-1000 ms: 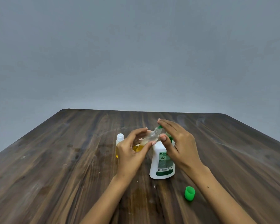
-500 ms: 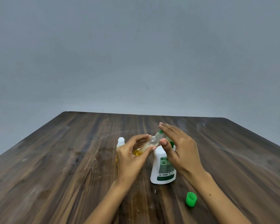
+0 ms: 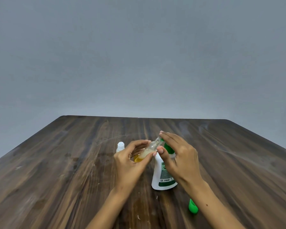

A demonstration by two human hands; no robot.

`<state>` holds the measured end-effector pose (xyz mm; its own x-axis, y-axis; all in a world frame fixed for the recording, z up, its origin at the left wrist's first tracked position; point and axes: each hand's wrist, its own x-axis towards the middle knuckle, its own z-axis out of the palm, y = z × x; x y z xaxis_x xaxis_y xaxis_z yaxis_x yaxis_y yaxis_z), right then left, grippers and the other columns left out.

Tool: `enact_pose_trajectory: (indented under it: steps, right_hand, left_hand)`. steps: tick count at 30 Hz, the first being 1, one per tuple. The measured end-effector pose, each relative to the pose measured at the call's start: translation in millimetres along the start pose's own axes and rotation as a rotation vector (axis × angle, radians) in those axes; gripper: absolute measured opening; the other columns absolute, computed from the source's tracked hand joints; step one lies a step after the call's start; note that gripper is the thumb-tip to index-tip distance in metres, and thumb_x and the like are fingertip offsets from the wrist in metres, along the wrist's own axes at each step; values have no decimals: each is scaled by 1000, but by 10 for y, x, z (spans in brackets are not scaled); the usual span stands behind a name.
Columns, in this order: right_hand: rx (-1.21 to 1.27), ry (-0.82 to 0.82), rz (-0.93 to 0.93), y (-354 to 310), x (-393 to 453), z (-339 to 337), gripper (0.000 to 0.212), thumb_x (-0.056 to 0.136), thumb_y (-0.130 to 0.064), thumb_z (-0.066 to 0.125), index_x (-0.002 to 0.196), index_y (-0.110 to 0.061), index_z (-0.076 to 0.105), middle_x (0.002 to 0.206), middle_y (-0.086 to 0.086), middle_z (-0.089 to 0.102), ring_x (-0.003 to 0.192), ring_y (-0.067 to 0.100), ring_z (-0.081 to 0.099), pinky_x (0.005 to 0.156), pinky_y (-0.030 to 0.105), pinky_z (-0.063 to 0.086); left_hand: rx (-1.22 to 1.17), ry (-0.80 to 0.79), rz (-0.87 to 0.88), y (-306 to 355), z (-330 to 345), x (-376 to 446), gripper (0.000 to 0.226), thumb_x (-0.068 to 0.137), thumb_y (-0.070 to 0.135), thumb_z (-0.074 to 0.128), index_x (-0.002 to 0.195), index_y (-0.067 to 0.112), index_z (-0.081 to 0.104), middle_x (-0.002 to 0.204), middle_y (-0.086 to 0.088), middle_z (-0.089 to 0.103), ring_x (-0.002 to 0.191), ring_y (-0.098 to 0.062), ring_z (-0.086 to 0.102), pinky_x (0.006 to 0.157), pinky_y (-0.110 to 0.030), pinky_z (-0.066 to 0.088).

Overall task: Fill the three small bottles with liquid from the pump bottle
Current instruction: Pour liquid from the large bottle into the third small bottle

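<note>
Filling a small bottle at the pump spout

From the head view, my left hand (image 3: pixel 130 164) grips the tilted small bottle (image 3: pixel 149 150); my right hand (image 3: pixel 177 156) presses the pump bottle (image 3: pixel 162 177) on the counter (image 3: pixel 73 162). I'd keep mouth against spout, pumping slowly.

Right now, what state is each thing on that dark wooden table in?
Small clear plastic bottle: tilted, uncapped, partly filled with yellow liquid, held at the pump's green nozzle.
White pump bottle: upright.
Small white-capped bottle: upright, capped.
Loose green cap: lying off.
Left hand: gripping.
Right hand: on pump.
</note>
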<state>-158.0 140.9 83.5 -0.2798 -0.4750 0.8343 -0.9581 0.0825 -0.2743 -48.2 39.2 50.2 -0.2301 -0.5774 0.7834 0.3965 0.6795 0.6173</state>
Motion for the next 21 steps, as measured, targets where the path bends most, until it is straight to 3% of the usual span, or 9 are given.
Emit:
enact_pose_trajectory:
  steps: [7,13,21]
  right_hand:
    - [-12,-17,-17,-10,63,-93,75,91,-70,24,116,-16,69,120,-4,66,111,9,59,89,19,42]
    - [-38,-20,-7,-29,40,-33,78,89,-73,25,109,-15,72,114,-3,69,104,11,63,84,18,44]
    - [-55,-9,-26,-28,32,-77,78,89,-74,24,112,-16,71,116,-5,67,106,8,61,85,16,41]
  left_hand:
    - [62,-9,31,-42,-7,-17,36,66,1,87,99,6,73,94,5,75,89,-5,72,79,-17,55]
    - [40,-23,35,14,-7,-6,34,69,20,80,98,6,73,94,4,75,90,-6,71,78,-17,56]
    - [37,-14,22,1,-12,-9,33,69,20,81,99,9,73,94,6,75,90,-7,72,78,-20,57]
